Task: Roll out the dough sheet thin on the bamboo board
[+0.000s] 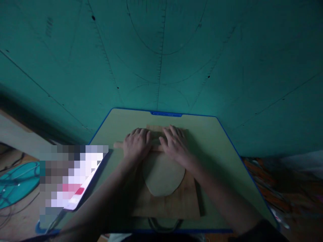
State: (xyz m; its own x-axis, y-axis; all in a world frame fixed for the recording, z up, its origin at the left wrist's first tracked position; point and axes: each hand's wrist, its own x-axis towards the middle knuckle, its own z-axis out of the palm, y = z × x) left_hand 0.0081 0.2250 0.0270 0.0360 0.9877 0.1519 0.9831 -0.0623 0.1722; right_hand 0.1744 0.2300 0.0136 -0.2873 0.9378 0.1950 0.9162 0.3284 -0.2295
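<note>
A pale wooden rolling pin (156, 148) lies crosswise over a flat, rounded sheet of dough (164, 174). My left hand (137, 143) is over the pin's left part, its fingers curved over the far side; the pin's left end sticks out beyond it. On the right part, my right hand (174, 143) bears down on the pin, thumb toward the middle and fingers reaching past it. The pin's right end is hidden under this hand. Beneath the dough is a wooden board (174, 207), partly covered by my forearms.
A pale table (214, 191) with a blue edge carries the board, against a green wall (161, 60) with drawn lines. At the left, a lit screen (88, 171), partly pixelated, lies near the table's edge. Beyond it is a turquoise round object (19, 185) with cables.
</note>
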